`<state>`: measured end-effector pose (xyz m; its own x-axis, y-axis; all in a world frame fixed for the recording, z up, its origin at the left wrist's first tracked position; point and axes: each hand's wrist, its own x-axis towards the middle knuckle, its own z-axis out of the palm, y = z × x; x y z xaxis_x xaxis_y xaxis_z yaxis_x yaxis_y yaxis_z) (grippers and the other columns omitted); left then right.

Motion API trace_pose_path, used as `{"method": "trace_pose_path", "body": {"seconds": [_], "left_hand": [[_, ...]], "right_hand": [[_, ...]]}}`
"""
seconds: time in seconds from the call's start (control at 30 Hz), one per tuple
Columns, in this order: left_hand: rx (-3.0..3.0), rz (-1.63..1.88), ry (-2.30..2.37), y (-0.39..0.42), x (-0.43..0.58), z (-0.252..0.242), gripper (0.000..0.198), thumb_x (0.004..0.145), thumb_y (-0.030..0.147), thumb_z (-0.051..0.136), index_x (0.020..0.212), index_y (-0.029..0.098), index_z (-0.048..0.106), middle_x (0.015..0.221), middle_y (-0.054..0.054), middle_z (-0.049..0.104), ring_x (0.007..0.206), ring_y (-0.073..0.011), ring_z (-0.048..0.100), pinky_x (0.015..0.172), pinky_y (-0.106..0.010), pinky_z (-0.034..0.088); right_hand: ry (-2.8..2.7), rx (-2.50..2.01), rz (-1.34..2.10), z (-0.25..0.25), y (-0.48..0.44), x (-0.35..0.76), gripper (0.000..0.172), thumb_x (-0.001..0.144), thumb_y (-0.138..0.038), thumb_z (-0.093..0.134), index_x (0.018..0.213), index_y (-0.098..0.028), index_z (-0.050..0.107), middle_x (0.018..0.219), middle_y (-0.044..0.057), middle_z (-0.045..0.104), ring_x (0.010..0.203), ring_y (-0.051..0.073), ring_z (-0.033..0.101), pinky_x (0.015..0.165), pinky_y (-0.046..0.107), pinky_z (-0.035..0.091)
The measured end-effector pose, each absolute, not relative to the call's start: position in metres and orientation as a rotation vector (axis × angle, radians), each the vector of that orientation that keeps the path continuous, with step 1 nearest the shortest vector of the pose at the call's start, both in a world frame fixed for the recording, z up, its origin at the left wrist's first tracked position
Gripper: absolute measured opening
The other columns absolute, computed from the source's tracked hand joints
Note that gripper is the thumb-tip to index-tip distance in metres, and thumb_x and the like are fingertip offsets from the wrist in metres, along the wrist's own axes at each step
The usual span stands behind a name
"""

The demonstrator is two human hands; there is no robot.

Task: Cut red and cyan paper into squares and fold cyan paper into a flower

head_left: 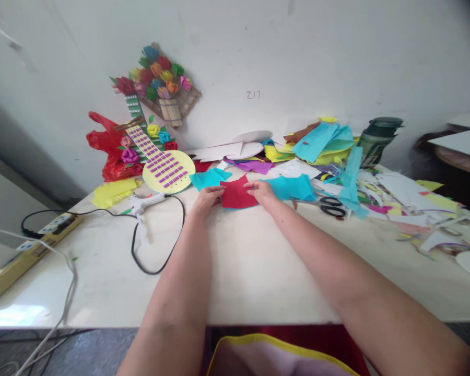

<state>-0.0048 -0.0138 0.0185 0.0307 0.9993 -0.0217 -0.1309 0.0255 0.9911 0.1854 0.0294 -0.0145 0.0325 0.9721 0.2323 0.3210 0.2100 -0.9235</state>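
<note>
While both hands rest on the pale table, the red paper lies flat between them. The left hand has its grip narrowed on the sheet's left edge, and the right hand pinches the right edge, fingertips on the paper. Judging by how it lies, the sheet is a rough-cut piece with no fold, glue or trimming showing, so work on it looks barely begun. Finished pieces stand about: a paper guitar up and to the left of the red paper, and a flower bouquet higher up behind that. A glue gun lies left of the red paper, its black cord looping toward the person. Blue paper touches the sheet's right side, with scissors just past it. Farther right are loose scraps and a dark bottle; far to the left sits a power strip. Behind the red paper rises a plain white wall, pencilled "217".
</note>
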Motion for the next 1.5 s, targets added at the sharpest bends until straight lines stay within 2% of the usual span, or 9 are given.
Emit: {"method": "trace_pose_path", "body": {"seconds": [0.23,0.4,0.53,0.63,1.1,1.23,1.5], "left_hand": [[1.252,1.191,1.069,-0.0137,-0.0089,0.0162,0.042,0.047,0.007,0.068,0.088,0.015,0.07,0.057,0.003,0.055,0.057,-0.0092,0.052,0.059,-0.023,0.044],[1.253,1.156,1.037,-0.0163,-0.0074,0.0206,0.045,0.046,0.006,0.062,0.09,0.014,0.07,0.069,-0.001,0.064,0.065,-0.0126,0.056,0.063,-0.024,0.046],[1.189,1.175,1.077,-0.0157,-0.0053,0.0204,0.039,0.049,0.013,0.068,0.088,0.013,0.07,0.08,-0.006,0.067,0.073,-0.0156,0.059,0.068,-0.027,0.047],[1.195,1.179,1.079,-0.0131,-0.0053,0.0173,0.042,0.047,0.016,0.072,0.089,0.013,0.07,0.084,-0.007,0.067,0.074,-0.0167,0.06,0.07,-0.03,0.048],[1.235,1.206,1.058,-0.0142,-0.0067,0.0174,0.04,0.045,0.007,0.065,0.084,0.013,0.071,0.068,-0.003,0.065,0.063,-0.0134,0.057,0.064,-0.027,0.045],[1.225,1.191,1.055,-0.0148,-0.0075,0.0179,0.039,0.044,0.008,0.066,0.083,0.012,0.071,0.068,-0.004,0.065,0.064,-0.0141,0.057,0.066,-0.028,0.046],[1.229,1.185,1.069,-0.0098,-0.0108,0.0133,0.04,0.043,0.01,0.068,0.083,0.012,0.071,0.069,-0.005,0.066,0.064,-0.0152,0.058,0.067,-0.029,0.046]], "right_hand": [[-1.488,-1.252,0.853,-0.0154,0.0302,0.1864,0.028,0.061,-0.007,0.055,0.082,-0.019,0.07,0.075,-0.001,0.066,0.064,0.01,0.055,0.068,0.026,0.046],[-1.507,-1.247,0.839,-0.0175,0.0321,0.187,0.031,0.06,-0.006,0.055,0.083,-0.019,0.071,0.074,-0.002,0.066,0.064,0.01,0.055,0.067,0.025,0.046],[-1.519,-1.241,0.84,-0.019,0.0331,0.1869,0.031,0.06,-0.007,0.055,0.084,-0.019,0.071,0.073,-0.002,0.066,0.062,0.01,0.054,0.065,0.024,0.045],[-1.53,-1.235,0.835,-0.0184,0.0321,0.1868,0.03,0.06,-0.008,0.055,0.084,-0.019,0.071,0.075,-0.001,0.066,0.063,0.01,0.054,0.065,0.025,0.045],[-1.508,-1.229,0.868,-0.0129,0.0254,0.1855,0.027,0.06,-0.009,0.059,0.083,-0.017,0.071,0.071,-0.001,0.065,0.062,0.011,0.054,0.066,0.026,0.045],[-1.503,-1.238,0.869,-0.015,0.0278,0.1855,0.026,0.06,-0.01,0.06,0.082,-0.017,0.071,0.067,-0.001,0.063,0.06,0.011,0.053,0.066,0.026,0.045],[-1.634,-1.356,0.599,-0.0116,0.0275,0.1843,0.023,0.063,-0.005,0.055,0.077,-0.018,0.07,0.076,0.002,0.065,0.068,0.014,0.057,0.072,0.029,0.047]]}}
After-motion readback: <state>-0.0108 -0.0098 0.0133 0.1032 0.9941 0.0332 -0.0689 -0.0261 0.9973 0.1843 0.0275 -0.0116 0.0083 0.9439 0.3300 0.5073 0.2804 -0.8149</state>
